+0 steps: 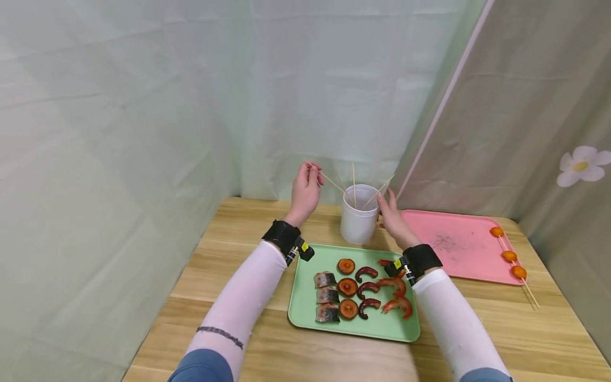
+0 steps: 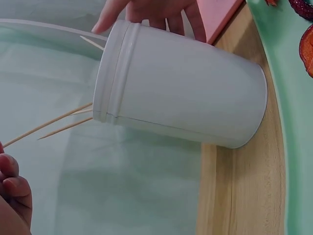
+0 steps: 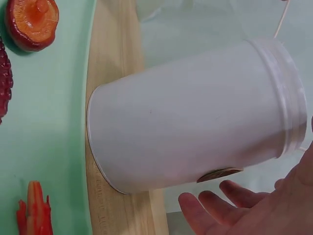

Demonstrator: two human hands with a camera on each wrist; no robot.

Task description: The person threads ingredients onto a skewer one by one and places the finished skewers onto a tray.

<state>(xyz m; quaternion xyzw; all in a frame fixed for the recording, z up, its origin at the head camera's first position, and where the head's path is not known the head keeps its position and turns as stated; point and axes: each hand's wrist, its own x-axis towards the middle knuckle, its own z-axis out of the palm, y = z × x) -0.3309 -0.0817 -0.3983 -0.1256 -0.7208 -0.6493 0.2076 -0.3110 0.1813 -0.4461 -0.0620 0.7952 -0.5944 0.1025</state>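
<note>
A white cylindrical bucket (image 1: 359, 225) stands upright on the table behind the green tray, with several thin bamboo skewers leaning out of its mouth. My left hand (image 1: 305, 193) is raised at the bucket's left and pinches the upper end of one bamboo skewer (image 2: 46, 123), whose lower part still sits inside the bucket. On the other side, my right hand (image 1: 395, 220) lies along the bucket's wall with loosely extended fingers. In the right wrist view its fingertips (image 3: 188, 200) hang near the wall; whether the hand touches the rim is hard to tell.
The green tray (image 1: 305, 318) holds fish pieces (image 1: 327, 295), mushroom caps (image 1: 347, 287), curled tentacles (image 1: 368, 289) and red shrimp (image 1: 398, 305) in columns. At the right, a pink tray (image 1: 429, 223) carries a skewer with three orange balls (image 1: 509, 256). Curtains (image 1: 310, 95) hang behind the table.
</note>
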